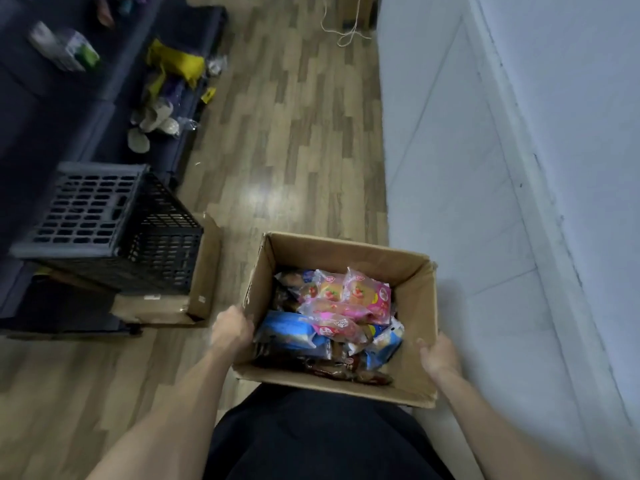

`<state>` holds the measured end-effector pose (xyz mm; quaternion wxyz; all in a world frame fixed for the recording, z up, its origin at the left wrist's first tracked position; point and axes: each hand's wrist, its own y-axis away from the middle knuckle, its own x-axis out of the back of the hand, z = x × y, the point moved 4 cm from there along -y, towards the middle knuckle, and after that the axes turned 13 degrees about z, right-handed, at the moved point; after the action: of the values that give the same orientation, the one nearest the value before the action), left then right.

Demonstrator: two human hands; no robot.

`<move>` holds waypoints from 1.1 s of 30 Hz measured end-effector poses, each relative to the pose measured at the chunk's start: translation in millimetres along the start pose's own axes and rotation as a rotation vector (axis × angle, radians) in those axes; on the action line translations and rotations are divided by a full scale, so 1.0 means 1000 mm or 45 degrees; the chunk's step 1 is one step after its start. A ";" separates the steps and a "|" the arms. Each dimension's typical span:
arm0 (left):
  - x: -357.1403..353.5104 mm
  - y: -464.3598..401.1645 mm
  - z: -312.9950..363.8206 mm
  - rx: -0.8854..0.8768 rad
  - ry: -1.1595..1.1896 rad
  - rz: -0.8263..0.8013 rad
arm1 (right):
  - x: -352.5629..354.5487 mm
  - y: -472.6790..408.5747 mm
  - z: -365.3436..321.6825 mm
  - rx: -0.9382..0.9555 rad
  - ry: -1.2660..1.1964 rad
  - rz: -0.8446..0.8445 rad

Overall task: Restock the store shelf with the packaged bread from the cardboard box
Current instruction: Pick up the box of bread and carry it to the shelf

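An open cardboard box [349, 252] is held up in front of my body, above the wooden floor. Inside lie several bread packages: pink ones [356, 299] toward the far side, blue ones [294, 332] on the left and near right, and dark brown ones [346, 370] along the near edge. My left hand [231, 328] grips the box's left wall at its rim. My right hand [438, 355] holds the right wall from outside, fingers curled against the cardboard. A dark store shelf [104, 98] runs along the left with a few scattered goods on it.
A dark plastic crate [104, 223] sits on a flattened-looking cardboard box [204, 271] by the shelf on the left. A pale wall or panel [467, 168] runs along the right. Wooden floor [294, 133] stretches ahead between them, with a white cord [346, 32] at the far end.
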<state>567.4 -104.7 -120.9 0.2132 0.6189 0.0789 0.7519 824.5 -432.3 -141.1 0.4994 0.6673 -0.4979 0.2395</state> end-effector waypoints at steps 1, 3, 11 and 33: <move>0.002 -0.005 0.004 0.016 0.027 0.011 | 0.002 -0.008 -0.014 0.036 0.009 -0.001; 0.008 -0.020 0.012 0.051 0.092 0.040 | 0.006 -0.027 -0.045 0.113 0.021 0.001; 0.014 -0.118 0.053 0.073 0.246 0.032 | 0.017 -0.096 -0.176 0.325 0.096 0.085; 0.116 -0.288 0.038 0.697 0.476 0.258 | -0.104 -0.195 -0.582 0.938 0.486 -0.211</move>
<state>651.7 196.6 -118.5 -0.0547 0.5094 0.2537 0.8205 1063.5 139.1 -84.3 0.3283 0.7828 -0.2221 0.4798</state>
